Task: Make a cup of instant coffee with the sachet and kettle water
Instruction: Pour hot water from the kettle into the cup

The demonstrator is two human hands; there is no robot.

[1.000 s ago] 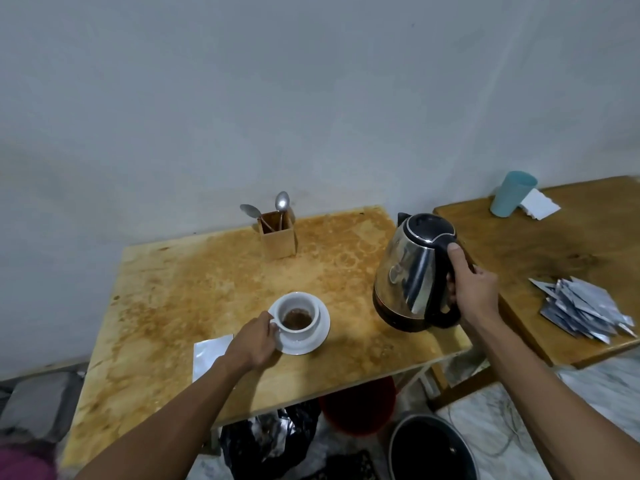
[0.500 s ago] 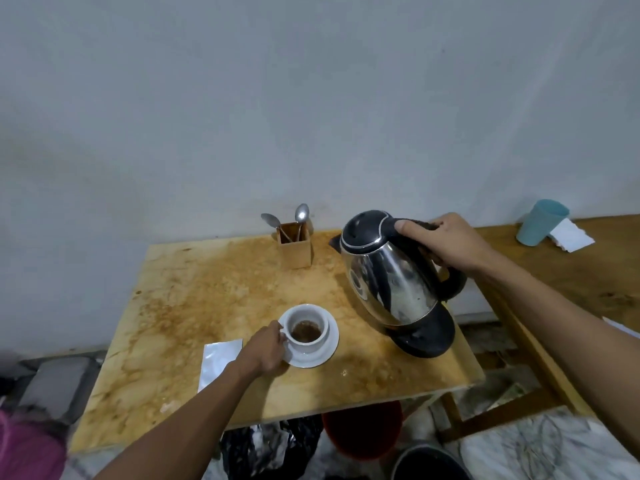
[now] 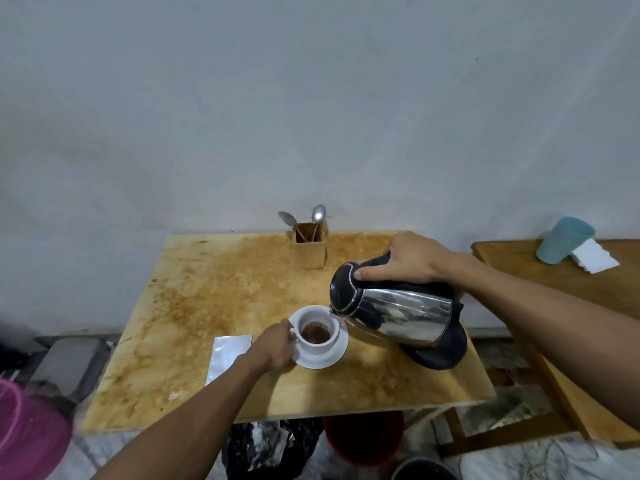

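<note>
From the head camera, a white ceramic cup (image 3: 315, 332) with brown coffee powder in its bottom stands on a round white saucer (image 3: 320, 355) near the middle of a stained, mottled wooden table (image 3: 207, 306). The left hand (image 3: 277, 348) is closed on the cup's handle at the cup's left side. The right hand (image 3: 412, 259) is wrapped tight around the black handle of a shiny steel kettle (image 3: 398, 313), thumb laid toward the black lid; the kettle is tipped far over just right of the cup, its spout at the cup's rim and its black base raised toward the table's right edge. A flat silver sachet (image 3: 228, 355) lies left of the cup, partly under the left forearm. Behind the cup, at the table's far edge by the wall, a square wooden holder (image 3: 309, 251) carries two metal spoons (image 3: 318, 214). The tabletop left of the cup is bare. Well right of the cup, across a gap, a second wooden table (image 3: 519, 268) bears a teal plastic tumbler (image 3: 562, 240).
</note>
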